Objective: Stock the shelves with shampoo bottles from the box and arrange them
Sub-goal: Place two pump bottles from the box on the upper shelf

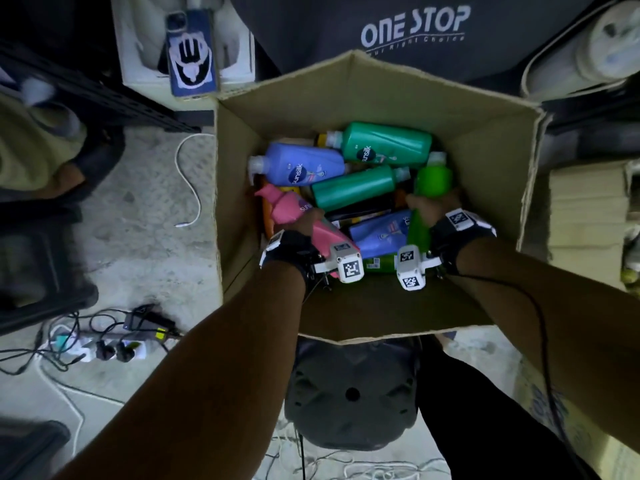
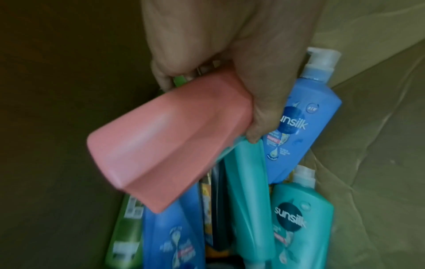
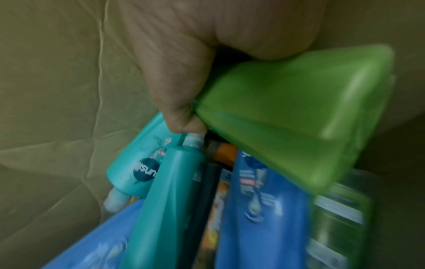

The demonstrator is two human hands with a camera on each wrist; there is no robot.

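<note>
An open cardboard box (image 1: 485,140) on the floor holds several shampoo bottles lying flat: blue (image 1: 304,166), teal (image 1: 388,143) and another teal one (image 1: 356,187). My left hand (image 1: 304,223) grips a pink bottle (image 1: 291,209) at the box's left side; in the left wrist view its fingers wrap the pink bottle (image 2: 170,138) round the middle. My right hand (image 1: 433,209) grips a bright green bottle (image 1: 433,181) at the box's right side; the right wrist view shows the green bottle (image 3: 287,112) base toward the camera. Both bottles sit above the pile.
A phone (image 1: 190,53) lies on a white object beyond the box's left corner. A power strip with cables (image 1: 104,348) and a white cable (image 1: 194,188) lie on the concrete floor at left. A dark stool (image 1: 349,393) stands below the box. Stacked cartons (image 1: 588,220) stand at right.
</note>
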